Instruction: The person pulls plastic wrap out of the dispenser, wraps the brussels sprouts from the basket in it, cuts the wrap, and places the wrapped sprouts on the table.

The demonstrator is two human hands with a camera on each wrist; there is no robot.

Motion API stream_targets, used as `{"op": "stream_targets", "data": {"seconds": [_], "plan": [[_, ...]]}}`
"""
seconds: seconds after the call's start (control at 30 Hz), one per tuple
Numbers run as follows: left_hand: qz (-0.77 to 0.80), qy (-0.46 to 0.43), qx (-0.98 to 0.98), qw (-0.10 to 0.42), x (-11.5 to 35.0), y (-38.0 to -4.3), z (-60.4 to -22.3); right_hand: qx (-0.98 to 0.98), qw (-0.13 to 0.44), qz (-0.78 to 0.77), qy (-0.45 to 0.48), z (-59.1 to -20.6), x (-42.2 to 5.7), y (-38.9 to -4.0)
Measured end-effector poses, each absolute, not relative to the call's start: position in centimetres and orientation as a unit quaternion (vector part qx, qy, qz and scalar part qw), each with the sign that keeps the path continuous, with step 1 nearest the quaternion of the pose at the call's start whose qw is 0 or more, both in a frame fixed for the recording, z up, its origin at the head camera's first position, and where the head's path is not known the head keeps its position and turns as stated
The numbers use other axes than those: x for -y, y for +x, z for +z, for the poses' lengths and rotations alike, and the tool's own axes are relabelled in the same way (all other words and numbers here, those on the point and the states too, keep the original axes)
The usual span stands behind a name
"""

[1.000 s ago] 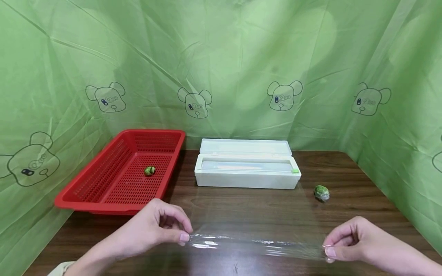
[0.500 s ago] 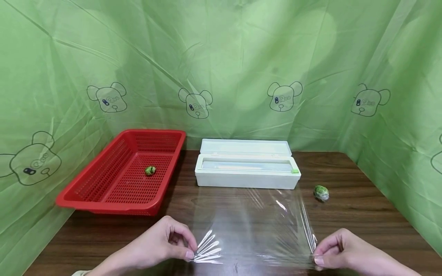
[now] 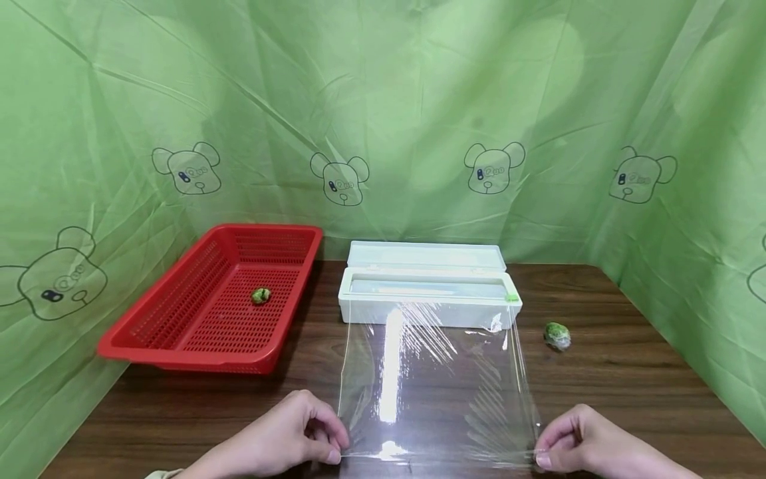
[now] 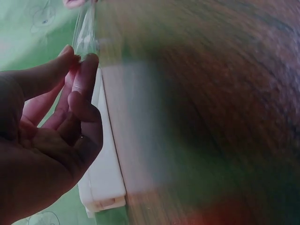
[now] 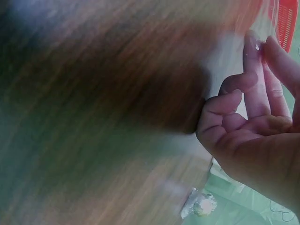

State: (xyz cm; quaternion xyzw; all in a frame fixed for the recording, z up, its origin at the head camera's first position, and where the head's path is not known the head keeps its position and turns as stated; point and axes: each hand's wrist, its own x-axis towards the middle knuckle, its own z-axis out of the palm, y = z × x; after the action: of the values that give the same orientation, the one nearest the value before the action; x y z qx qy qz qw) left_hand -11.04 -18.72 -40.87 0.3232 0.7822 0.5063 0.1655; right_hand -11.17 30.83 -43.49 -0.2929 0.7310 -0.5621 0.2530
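Note:
A clear sheet of plastic wrap (image 3: 443, 392) stretches from the open white wrap box (image 3: 427, 311) toward the near side of the table. My left hand (image 3: 293, 432) pinches its near left corner between thumb and fingers. At the near right corner my right hand (image 3: 589, 442) pinches the sheet the same way. In the left wrist view, the left hand (image 4: 61, 108) grips gathered film at its fingertips, with the white box behind. The right wrist view has the right hand (image 5: 253, 98) with thumb and fingertips together at the film.
A red perforated basket (image 3: 209, 359) stands at the left with a small green sprout-like vegetable (image 3: 260, 296) inside. A similar green piece wrapped in film (image 3: 557, 336) lies right of the box. The box lid (image 3: 426, 254) is raised at the back, before a green cloth backdrop (image 3: 407, 100).
Both hands have moved down toward the near edge and slightly closer together, still pinching the film. The sheet now shows taut in front of the box. Basket, box and green pieces stay put.

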Motion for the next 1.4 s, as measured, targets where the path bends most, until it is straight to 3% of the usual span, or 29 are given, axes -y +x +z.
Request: {"op": "stream_targets", "data": {"seconds": [0.27, 0.67, 0.97, 1.17, 1.3, 1.4], "plan": [[0.459, 0.357, -0.802, 0.136, 18.4, -11.0, -41.3, -0.760, 0.228, -0.515, -0.324, -43.4, -30.7, -11.1], [0.362, 0.459, -0.810, 0.050, 18.0, -11.2, -41.7, -0.738, 0.209, -0.512, -0.386, -43.8, -30.4, -11.5], [0.315, 0.474, -0.819, 0.065, 18.0, -11.1, -41.5, -0.762, 0.152, -0.478, -0.410, -44.0, -29.6, -11.3], [0.342, 0.466, -0.811, 0.087, 18.1, -11.2, -41.0, -0.798, 0.151, -0.466, -0.351, -43.5, -29.6, -10.8], [0.371, 0.446, -0.811, 0.076, 18.1, -11.5, -40.6, -0.842, 0.078, -0.411, -0.341, -43.2, -29.5, -11.1], [0.328, 0.402, -0.854, 0.029, 18.0, -11.8, -40.5, -0.876, 0.013, -0.353, -0.329, -43.1, -29.3, -11.4]]}}
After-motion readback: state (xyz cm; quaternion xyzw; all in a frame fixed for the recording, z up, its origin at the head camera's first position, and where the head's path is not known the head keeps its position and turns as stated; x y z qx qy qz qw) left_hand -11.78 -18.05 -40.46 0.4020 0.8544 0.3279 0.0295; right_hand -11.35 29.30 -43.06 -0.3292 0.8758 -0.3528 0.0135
